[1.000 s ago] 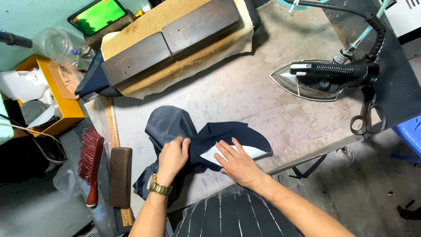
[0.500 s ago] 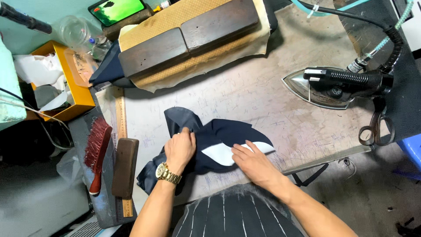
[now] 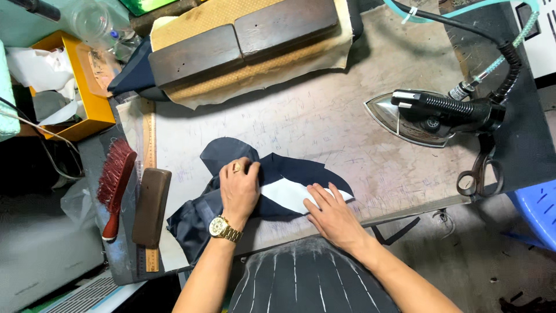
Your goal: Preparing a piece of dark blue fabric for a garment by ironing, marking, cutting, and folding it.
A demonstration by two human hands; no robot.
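A dark navy fabric piece [image 3: 231, 155] lies near the front edge of the worn work table [image 3: 324, 116], with a white lining patch [image 3: 285, 196] showing on it. My left hand [image 3: 238, 188], with a gold watch and a ring, presses flat on the navy fabric just left of the white patch. My right hand [image 3: 331, 213] lies flat with fingers spread on the right end of the white patch and fabric. Neither hand grips anything.
A steam iron [image 3: 431, 116] with hose rests at the right, scissors [image 3: 479, 171] beside it. Wooden pressing blocks [image 3: 243, 37] on yellow padding sit at the back. A red brush [image 3: 114, 179], brown block [image 3: 152, 206], ruler [image 3: 149, 145] and yellow box [image 3: 81, 87] line the left.
Both hands stay pressed on the fabric; the left has slid slightly right, closer to the white patch. The view has shifted a little.
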